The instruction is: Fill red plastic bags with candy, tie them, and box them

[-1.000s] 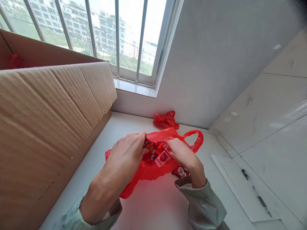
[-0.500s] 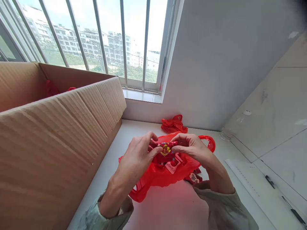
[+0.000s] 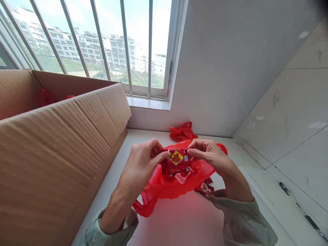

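Note:
Pinched at its left end by my left hand [image 3: 143, 159] and at its right end by my right hand [image 3: 208, 153] is a red snack packet [image 3: 176, 162] with a yellow diamond on its front. Both hands are closed on it, just above a red plastic bag [image 3: 164, 191] lying spread on the white table. A pink candy [image 3: 182, 177] marked "CANDY" shows below the packet, on the bag. Dark red wrapped sweets [image 3: 205, 188] lie by the bag's right edge, partly behind my right sleeve.
A big cardboard box [image 3: 71, 136] with red bags inside fills the left. Another crumpled red bag [image 3: 183, 131] lies against the wall. To the right are a clear bottle [image 3: 239, 140], a white ruler-like strip [image 3: 266, 194], a black pen cap [image 3: 284, 188] and a pen [image 3: 311, 220].
The red packet has been raised and tilted up, so more of its front shows. My hands have spread slightly apart. The whole view has shifted a little.

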Tool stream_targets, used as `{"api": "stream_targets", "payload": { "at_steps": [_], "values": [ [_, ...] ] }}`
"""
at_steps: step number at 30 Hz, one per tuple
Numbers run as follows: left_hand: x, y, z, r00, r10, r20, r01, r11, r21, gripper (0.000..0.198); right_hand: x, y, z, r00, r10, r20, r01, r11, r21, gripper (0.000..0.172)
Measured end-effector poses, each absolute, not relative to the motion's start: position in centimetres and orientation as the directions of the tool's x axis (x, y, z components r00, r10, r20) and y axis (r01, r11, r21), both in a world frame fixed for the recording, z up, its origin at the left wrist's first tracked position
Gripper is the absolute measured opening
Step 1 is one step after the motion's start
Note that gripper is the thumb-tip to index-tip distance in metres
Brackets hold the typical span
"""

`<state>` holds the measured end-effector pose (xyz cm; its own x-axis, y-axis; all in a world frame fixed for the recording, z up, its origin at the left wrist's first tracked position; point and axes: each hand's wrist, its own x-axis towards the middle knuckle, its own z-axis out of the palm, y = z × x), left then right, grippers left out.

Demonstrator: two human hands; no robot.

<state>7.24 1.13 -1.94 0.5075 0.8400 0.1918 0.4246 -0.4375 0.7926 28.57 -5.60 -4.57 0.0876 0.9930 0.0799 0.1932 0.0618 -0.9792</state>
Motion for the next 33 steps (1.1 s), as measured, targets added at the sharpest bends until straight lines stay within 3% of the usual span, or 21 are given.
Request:
{"api": "stream_targets", "payload": {
  "at_steps": [8, 12, 19, 22, 24, 26, 28, 29, 30, 33],
  "values": [
    [7.1, 1.1, -1.9, 0.527, 0.823, 0.212, 0.339, -0.433, 0.835, 0.026, 28.5, -5.5, -4.4, 0.143, 0.983, 0.115, 0.227, 0.081, -0.971, 0.03],
    [7.3, 0.9, -1.7, 0.516, 0.821, 0.244, 0.375, -0.473, 0.797, 0.026, 28.3, -5.2, -4.6, 0.194, 0.969, 0.154, 0.251, 0.102, -0.963, 0.03],
    [7.4, -0.1, -1.4, 0.484, 0.82, 0.306, 0.398, -0.518, 0.757, 0.025, 27.1, -4.7, -4.8, 0.397, 0.875, 0.278, 0.56, 0.01, -0.829, 0.018],
    [7.6, -0.4, -1.5, 0.46, 0.835, 0.303, 0.361, -0.487, 0.795, 0.023, 26.2, -5.8, -3.8, 0.417, 0.867, 0.272, 0.573, -0.018, -0.82, 0.012],
    [7.9, -0.5, -1.7, 0.461, 0.834, 0.304, 0.334, -0.48, 0.811, 0.023, 25.6, -6.8, -3.1, 0.326, 0.926, 0.19, 0.499, 0.002, -0.867, 0.025],
    [8.3, -0.6, -1.9, 0.462, 0.834, 0.301, 0.319, -0.473, 0.821, 0.024, 24.8, -7.5, -2.7, 0.214, 0.972, 0.102, 0.451, -0.005, -0.893, 0.052],
    [8.7, -0.7, -2.2, 0.455, 0.838, 0.301, 0.305, -0.464, 0.832, 0.023, 23.7, -7.8, -2.5, 0.156, 0.986, 0.062, 0.473, -0.019, -0.881, 0.076],
    [8.9, -0.7, -2.3, 0.455, 0.836, 0.305, 0.289, -0.463, 0.838, 0.023, 23.1, -7.8, -2.6, 0.146, 0.987, 0.073, 0.498, -0.01, -0.867, 0.079],
    [9.0, -0.8, -2.5, 0.459, 0.832, 0.313, 0.269, -0.466, 0.843, 0.022, 22.6, -7.6, -2.6, 0.138, 0.985, 0.1, 0.521, 0.013, -0.854, 0.073],
    [9.4, -0.8, -3.1, 0.492, 0.808, 0.325, 0.213, -0.474, 0.855, 0.018, 21.7, -7.0, -2.9, 0.097, 0.975, 0.199, 0.528, 0.119, -0.841, 0.034]
  ]
}}
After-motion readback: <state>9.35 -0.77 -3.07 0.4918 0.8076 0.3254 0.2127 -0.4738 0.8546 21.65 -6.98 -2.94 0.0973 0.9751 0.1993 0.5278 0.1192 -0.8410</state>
